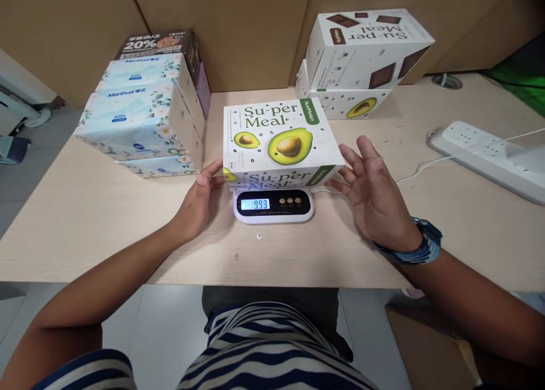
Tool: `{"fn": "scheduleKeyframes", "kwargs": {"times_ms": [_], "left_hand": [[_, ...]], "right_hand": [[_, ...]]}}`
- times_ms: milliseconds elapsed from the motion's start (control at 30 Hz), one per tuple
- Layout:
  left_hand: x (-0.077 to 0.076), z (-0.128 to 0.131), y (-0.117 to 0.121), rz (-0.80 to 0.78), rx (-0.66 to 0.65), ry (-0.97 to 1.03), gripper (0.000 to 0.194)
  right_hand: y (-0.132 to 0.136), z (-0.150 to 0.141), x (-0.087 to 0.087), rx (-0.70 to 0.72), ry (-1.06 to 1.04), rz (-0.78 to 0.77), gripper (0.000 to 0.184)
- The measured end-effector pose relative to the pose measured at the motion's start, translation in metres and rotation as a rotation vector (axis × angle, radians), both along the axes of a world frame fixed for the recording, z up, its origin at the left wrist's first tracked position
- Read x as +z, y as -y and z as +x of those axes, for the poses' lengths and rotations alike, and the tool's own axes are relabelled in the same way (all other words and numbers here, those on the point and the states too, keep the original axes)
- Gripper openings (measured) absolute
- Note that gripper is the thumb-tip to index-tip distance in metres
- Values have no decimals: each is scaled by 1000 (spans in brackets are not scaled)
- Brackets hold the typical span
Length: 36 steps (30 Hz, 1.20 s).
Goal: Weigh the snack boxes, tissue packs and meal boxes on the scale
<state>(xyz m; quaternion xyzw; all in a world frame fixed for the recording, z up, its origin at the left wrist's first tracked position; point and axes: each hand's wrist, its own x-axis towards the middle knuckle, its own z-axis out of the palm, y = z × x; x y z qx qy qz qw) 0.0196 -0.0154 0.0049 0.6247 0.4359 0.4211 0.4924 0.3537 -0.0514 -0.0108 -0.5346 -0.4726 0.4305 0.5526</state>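
Observation:
A white "Su-per Meal" box with avocado pictures (279,140) rests on a small white kitchen scale (273,206) whose lit display reads 993. My left hand (196,204) sits at the box's lower left corner, thumb and fingertips touching it, fingers loosely curled. My right hand (373,194) is beside the box's right edge, fingers spread and stretched, fingertips at or just off the box side. A blue woven band is on my right wrist.
Stacked tissue packs (140,114) with a dark "20%" box (164,42) behind stand at the left. Two more Su-per Meal boxes (361,55) are stacked at the back right. A white power strip (489,154) and cable lie at the right on the light wooden table (85,219).

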Motion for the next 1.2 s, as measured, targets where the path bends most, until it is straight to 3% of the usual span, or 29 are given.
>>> {"fn": "scheduleKeyframes", "kwargs": {"times_ms": [133,333,733,867,1033,1200], "left_hand": [[-4,-4,0,-2,-20,-15,97],[-3,-6,1,17,-30,-103,98],[-14,-10,0,66,-61,-34,84],[-14,-11,0,59,-68,-36,83],[-13,-11,0,57,-46,-64,83],[-10,-9,1,42,-35,-74,85]], "right_hand": [[2,-4,5,-15,-68,-9,90],[4,-9,12,-23,-97,-30,76],[1,-5,6,-6,-68,-45,80],[1,-5,5,8,-60,-57,79],[2,-5,7,-2,-104,-75,90],[2,-5,8,-2,-98,-87,84]]}}
